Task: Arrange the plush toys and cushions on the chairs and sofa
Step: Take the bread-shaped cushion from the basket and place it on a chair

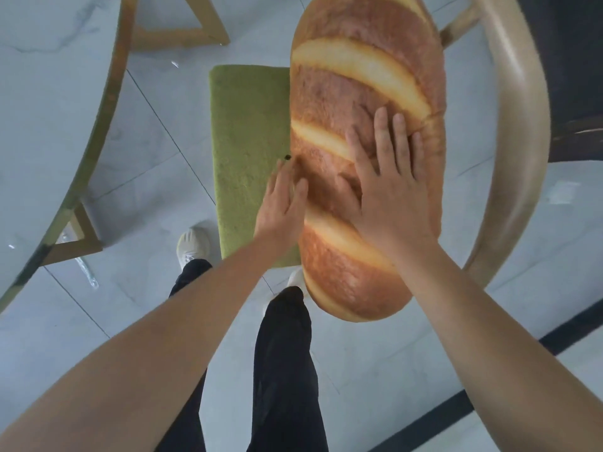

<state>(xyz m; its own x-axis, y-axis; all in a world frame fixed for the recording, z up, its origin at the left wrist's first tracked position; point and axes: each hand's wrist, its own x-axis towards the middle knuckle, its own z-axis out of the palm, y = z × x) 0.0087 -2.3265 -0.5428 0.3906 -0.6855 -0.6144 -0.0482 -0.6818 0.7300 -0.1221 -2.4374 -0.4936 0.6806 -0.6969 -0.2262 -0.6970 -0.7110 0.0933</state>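
A large bread-loaf cushion lies lengthwise on a chair with a green seat pad, covering the pad's right half and overhanging its near edge. My right hand lies flat on top of the loaf with fingers spread. My left hand touches the loaf's left side where it meets the green pad, fingers extended. Neither hand grips anything. The chair's curved pale wooden backrest arcs around the loaf's right side.
A round white marble-look table with a gold rim and wooden legs stands at the left. The floor is pale tile with a dark strip at the lower right. My legs in black trousers and white shoes stand just before the chair.
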